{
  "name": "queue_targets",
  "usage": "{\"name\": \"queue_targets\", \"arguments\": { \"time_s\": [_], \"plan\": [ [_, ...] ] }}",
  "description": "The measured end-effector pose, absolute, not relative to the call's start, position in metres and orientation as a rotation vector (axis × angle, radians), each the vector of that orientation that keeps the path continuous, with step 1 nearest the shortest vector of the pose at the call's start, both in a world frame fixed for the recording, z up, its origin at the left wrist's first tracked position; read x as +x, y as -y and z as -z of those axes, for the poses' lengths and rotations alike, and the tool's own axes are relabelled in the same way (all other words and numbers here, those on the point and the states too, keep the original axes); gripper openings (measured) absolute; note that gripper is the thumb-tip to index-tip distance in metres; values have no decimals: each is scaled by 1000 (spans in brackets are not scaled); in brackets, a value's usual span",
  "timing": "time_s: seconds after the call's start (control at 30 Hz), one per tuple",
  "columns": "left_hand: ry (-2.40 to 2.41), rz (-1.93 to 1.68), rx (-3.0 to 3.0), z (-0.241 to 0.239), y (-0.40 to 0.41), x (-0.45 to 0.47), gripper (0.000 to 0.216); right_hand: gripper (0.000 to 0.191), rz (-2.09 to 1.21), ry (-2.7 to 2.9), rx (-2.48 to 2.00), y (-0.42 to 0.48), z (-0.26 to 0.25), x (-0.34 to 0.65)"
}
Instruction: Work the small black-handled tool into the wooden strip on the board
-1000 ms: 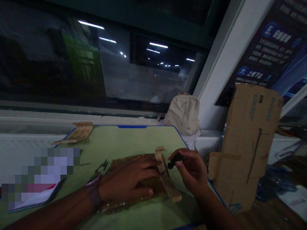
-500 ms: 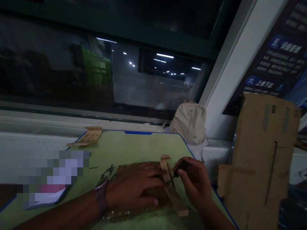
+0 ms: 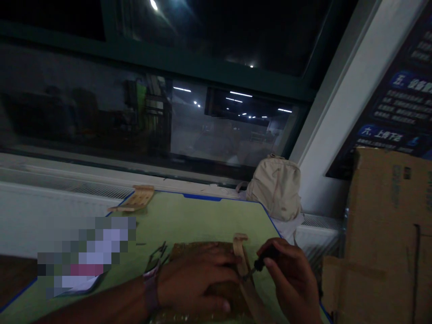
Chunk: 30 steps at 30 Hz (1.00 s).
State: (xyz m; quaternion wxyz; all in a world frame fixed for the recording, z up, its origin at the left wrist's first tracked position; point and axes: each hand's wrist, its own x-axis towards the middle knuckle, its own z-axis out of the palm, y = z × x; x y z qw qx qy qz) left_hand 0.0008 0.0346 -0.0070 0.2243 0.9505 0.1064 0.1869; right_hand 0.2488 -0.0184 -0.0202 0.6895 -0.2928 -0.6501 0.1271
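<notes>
My left hand (image 3: 199,279) lies flat, fingers stretched out, over a brown board (image 3: 182,249) wrapped in shiny clear film. Its fingertips press against a narrow wooden strip (image 3: 240,256) with a curled far end. On the other side of the strip, my right hand (image 3: 293,279) is closed round a black-handled tool (image 3: 261,263) with a thin metal shaft. The shaft points left and down, and its tip meets the strip beside my left fingertips; the exact contact is too dim to tell. The strip's near end fades out at the bottom of the view.
Several thin dark metal pieces (image 3: 158,254) lie left of the board on the green tabletop (image 3: 202,218). A slotted wooden piece (image 3: 138,199) sits at the far left corner. Beyond the table are a beige backpack (image 3: 276,186) and, at right, a large cardboard sheet (image 3: 384,234).
The view has tilted up and turned slightly left, so everything sits lower and further right. Both hands keep their places at the wooden strip, and the tool stays in my right hand.
</notes>
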Motion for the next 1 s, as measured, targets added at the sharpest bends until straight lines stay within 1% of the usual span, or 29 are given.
{"name": "queue_targets", "arguments": {
  "time_s": [0.1, 0.2, 0.3, 0.4, 0.5, 0.6, 0.73, 0.83, 0.9, 1.0],
  "plan": [
    [-304, -516, 2635, 9, -35, 1, 55, 23, -204, 1461, -625, 19, 18, 251],
    [-280, -536, 2630, 7, -35, 2, 52, 22, -127, 1520, -665, 23, 19, 253],
    [-261, -542, 2624, 5, -34, 2, 49, 23, -189, 1550, -672, 26, 20, 250],
    [-275, -530, 2621, 5, -33, 1, 49, 20, -236, 1514, -678, 25, 17, 248],
    [-299, -500, 2631, 8, -34, 1, 52, 19, -155, 1499, -676, 22, 14, 251],
    [-305, -491, 2638, 13, -35, 0, 51, 20, -38, 1567, -675, 22, 15, 260],
    [-325, -500, 2625, 15, -36, 0, 51, 31, 96, 1682, -792, 28, 19, 269],
    [-278, -497, 2600, 11, -36, 0, 53, 35, 106, 1699, -843, 30, 20, 267],
    [-266, -474, 2591, 9, -35, 0, 52, 31, 59, 1656, -840, 28, 18, 265],
    [-293, -464, 2600, 8, -35, -1, 51, 17, -26, 1546, -830, 24, 14, 261]
  ]
}}
